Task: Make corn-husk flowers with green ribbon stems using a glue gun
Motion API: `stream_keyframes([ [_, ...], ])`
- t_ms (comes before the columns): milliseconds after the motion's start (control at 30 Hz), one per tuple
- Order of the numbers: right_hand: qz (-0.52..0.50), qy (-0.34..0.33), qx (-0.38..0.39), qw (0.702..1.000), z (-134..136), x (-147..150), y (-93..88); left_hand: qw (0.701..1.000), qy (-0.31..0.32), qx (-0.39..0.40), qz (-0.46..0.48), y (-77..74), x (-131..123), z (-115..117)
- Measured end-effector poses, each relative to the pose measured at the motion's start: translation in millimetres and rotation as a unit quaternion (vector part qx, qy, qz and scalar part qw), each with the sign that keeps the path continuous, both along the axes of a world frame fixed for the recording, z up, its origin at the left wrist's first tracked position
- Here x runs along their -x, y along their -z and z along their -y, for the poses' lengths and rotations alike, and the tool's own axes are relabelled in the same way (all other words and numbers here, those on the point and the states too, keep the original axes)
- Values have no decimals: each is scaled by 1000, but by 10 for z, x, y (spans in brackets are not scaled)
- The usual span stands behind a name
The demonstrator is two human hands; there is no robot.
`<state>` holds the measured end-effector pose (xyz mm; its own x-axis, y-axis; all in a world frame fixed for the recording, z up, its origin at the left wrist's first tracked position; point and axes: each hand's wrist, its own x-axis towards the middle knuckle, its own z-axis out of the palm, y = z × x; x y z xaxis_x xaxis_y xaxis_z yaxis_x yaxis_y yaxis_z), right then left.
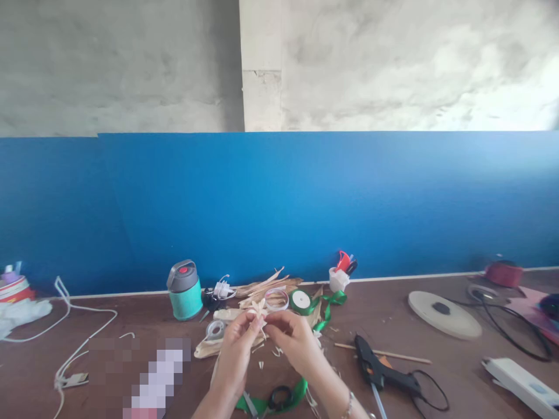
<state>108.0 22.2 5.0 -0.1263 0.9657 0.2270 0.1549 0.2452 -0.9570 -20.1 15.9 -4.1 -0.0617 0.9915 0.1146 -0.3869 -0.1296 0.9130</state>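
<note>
The left hand (pixel 236 346) is pinching a pale flower (pixel 258 307), its thumb pressing the near side and its fingers curling behind, with hardly any gap between. The right hand (pixel 294 337) is meeting it from the other side, thumb and forefinger closing narrowly on its lower right edge. The flower is hanging above the bench (pixel 323 378), between both hands and in front of the dried husks (pixel 271 286).

Among the containers, a white cup (pixel 338 282) is standing against the blue panel (pixel 279 203), holding something with red handles (pixel 343 260) and dark pens (pixel 351 266). A turquoise jar (pixel 186 304) is standing upright under its grey lid, hiding whatever is inside. At the far left, a red-and-white tub (pixel 18 288) is holding purplish items, too blurred to name.

The flower's petals are fanning up and outward toward the panel, while thin pale ends are trailing down toward the person; its long axis is running roughly upright in the view, leaning slightly.

Just beyond the right hand, a roll of green ribbon (pixel 301 301) is lying near a clear tape ring (pixel 276 299). Farther right, a black glue gun (pixel 371 364) is resting across a thin wooden stick (pixel 408 356).
</note>
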Motion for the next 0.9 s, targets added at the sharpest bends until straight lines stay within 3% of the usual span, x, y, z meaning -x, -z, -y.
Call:
stream_keyframes([
  [67,56,16,-1,998,-65,-155,-21,999,5,12,30,24,29,-33],
  [133,133,80,-13,988,-137,-328,-28,997,27,27,69,35,52,-53],
  [333,183,166,-76,966,-189,-592,-104,975,139,60,165,-1,40,-17],
  [400,127,116,-53,984,-125,-547,-171,963,162,94,195,-15,17,13],
  [467,43,19,-5,999,-41,-465,-238,954,177,121,212,-26,-8,43],
  [600,-84,-128,108,982,60,-292,-274,947,200,125,217,-36,-50,82],
  [733,-177,-137,130,966,-4,-205,-170,953,205,109,196,-6,-67,85],
  [900,-196,-131,102,967,-73,-203,-98,971,183,102,116,14,-79,67],
])
